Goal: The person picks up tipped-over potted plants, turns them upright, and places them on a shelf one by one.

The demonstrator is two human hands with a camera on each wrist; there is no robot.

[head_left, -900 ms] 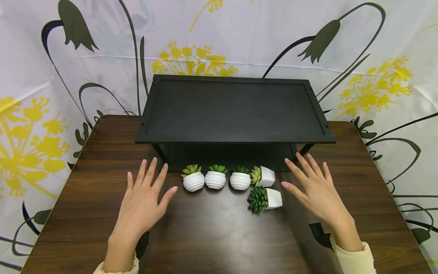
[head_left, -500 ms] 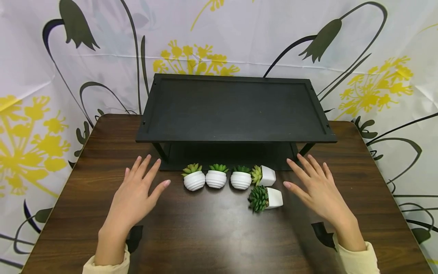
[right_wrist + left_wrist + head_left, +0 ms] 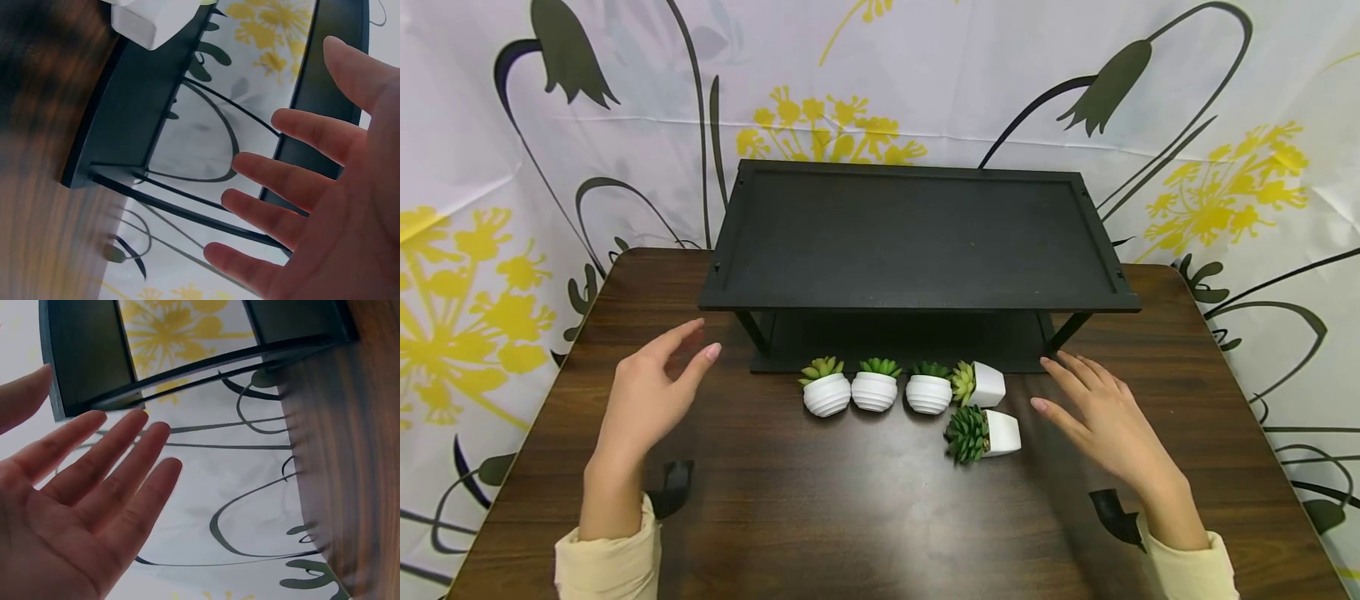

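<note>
Two hands hovering above the dark wooden table (image 3: 865,517), both bare of any object, with the black shelf (image 3: 917,242) as the landmark.

Left of the shelf's front left corner: left hand (image 3: 651,392), fingers straight and relaxed, palm turned inward, thumb up, gripping nothing; cream sleeve (image 3: 606,558) at the wrist. Same hand in the left wrist view (image 3: 75,506), fingers spread loosely, the shelf's dark edge beyond the fingertips.

Just in front of the shelf's lower board, left to right: three round ribbed white pots standing upright in a row, each with a small succulent — first pot (image 3: 826,396), second pot (image 3: 874,390), third pot (image 3: 928,393), close together. Right beside the third, a square white pot (image 3: 987,384) tipped on its side, pale green plant pointing left. Slightly nearer the table's front edge than that row, another square white pot (image 3: 1000,432) also lying on its side, dark green rosette pointing left.

Right of the fallen pots and in front of the shelf's front right leg: right hand (image 3: 1101,417), palm down, fingers extended and apart, holding nothing, near the nearer fallen pot yet not touching it. Right wrist view: same open palm (image 3: 337,206), shelf frame behind it.
</note>
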